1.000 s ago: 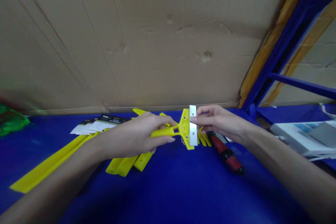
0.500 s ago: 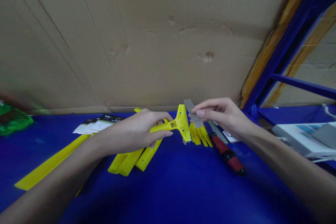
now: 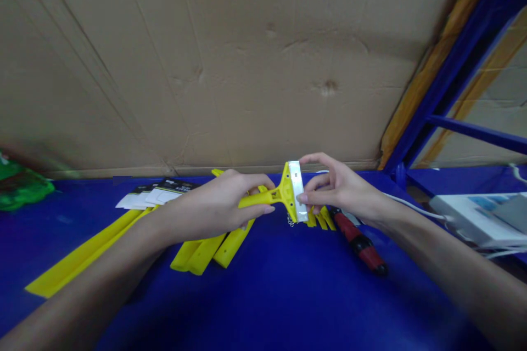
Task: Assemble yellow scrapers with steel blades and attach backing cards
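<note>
Work area: a blue counter [image 3: 263, 301] runs across the lower half of the frame, backed by a creased cardboard sheet [image 3: 247, 66] that fills the upper part. A blue steel rack bar [image 3: 473, 132] crosses at upper right. Below it, at the right edge, sits a white power strip [image 3: 477, 219] with its cord trailing. A green plastic bag [image 3: 20, 189] lies at far left.

On the counter, left of centre: long yellow strips [image 3: 86, 252], shorter yellow strips [image 3: 201, 252], and white cards with black packets [image 3: 156, 194], loosely spread and within easy reach. A red-and-black tool handle [image 3: 360, 244] lies right of centre.

At centre, both hands work together above the counter. The left hand [image 3: 214, 208] wraps the handle of a yellow plastic scraper [image 3: 263, 198], its grip closed around the shaft. This appears to steady the head, giving the other hand a fixed target. The right hand [image 3: 337, 192] pinches a metal blade strip [image 3: 296, 189] between thumb and fingers, pressing it flat against the scraper's head, apparently to keep it aligned. A tiny chain [image 3: 291, 221] hangs beneath the head.
</note>
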`<move>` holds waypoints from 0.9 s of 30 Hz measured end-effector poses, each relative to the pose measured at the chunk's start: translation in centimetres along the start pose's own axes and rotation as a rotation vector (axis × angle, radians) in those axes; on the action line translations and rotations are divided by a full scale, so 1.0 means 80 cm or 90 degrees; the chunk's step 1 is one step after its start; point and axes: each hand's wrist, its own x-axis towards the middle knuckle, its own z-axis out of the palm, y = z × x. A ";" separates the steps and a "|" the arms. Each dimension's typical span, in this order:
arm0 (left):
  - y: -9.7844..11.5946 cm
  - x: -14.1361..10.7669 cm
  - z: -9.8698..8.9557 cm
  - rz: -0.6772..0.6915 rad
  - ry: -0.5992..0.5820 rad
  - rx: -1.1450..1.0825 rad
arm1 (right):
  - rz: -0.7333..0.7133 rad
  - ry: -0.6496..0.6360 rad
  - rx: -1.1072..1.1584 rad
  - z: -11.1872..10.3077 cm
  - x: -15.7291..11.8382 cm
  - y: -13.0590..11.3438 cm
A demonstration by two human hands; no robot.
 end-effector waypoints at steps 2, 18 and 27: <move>0.000 -0.001 0.001 -0.006 -0.011 -0.019 | 0.023 -0.005 -0.015 0.001 -0.001 -0.003; 0.006 -0.004 0.006 0.014 -0.077 -0.002 | 0.177 0.016 0.006 0.007 -0.005 -0.008; 0.004 -0.003 0.006 0.091 -0.027 0.072 | 0.211 0.014 -0.016 0.008 -0.003 -0.006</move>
